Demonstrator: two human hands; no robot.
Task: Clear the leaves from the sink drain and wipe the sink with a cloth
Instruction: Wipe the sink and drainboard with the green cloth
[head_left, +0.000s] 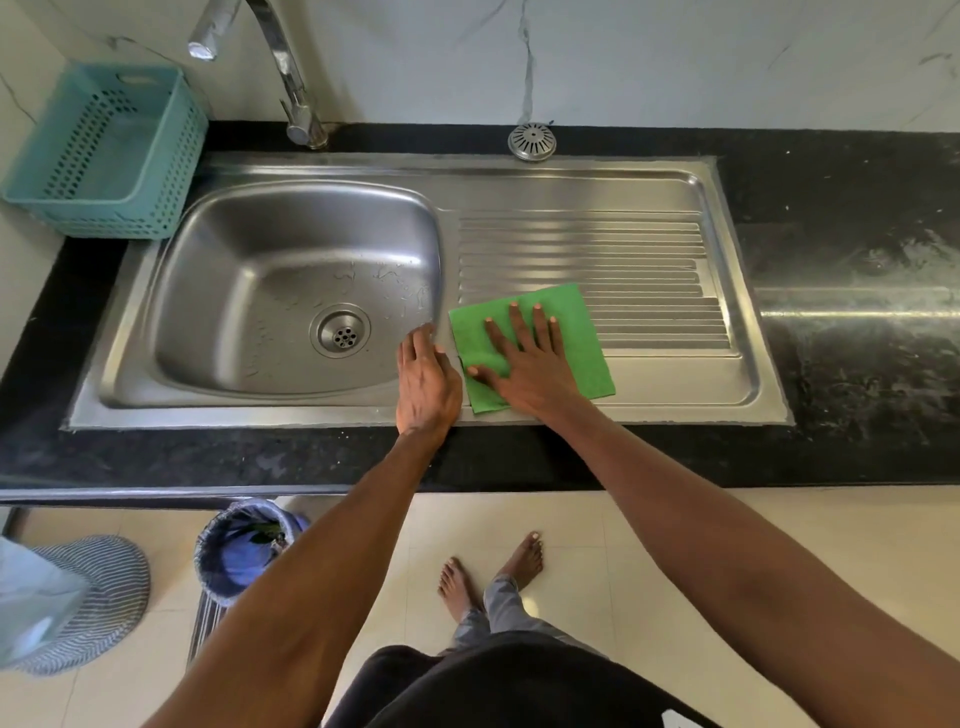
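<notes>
Under my right hand (524, 358) lay the green cloth (535, 348), flat on the near left corner of the ribbed drainboard (623, 260); my fingers were spread and straight, palm pressing it down, with cloth showing past the fingertips and off to the right. My left hand (426, 379) rested just beside it to the left, on the steel rim between drainboard and sink basin (291, 291), fingers loosely bent over the basin's edge and gripping nothing. Left of that hand sat the sink drain (340, 332), its strainer holes bare, with water droplets on the basin wall between drain and hand. Beyond the basin stood the chrome faucet (291, 78), and a teal plastic basket (109, 150) far left of it. A round metal strainer cap (531, 141) sat on the black countertop (857, 260) beyond my right hand. Ridged steel stretched open ahead and right of the cloth up to the drainboard's raised edge. Below the counter, left of my arms, stood a lined bin (244, 545) with green leaves (267, 532) inside.
</notes>
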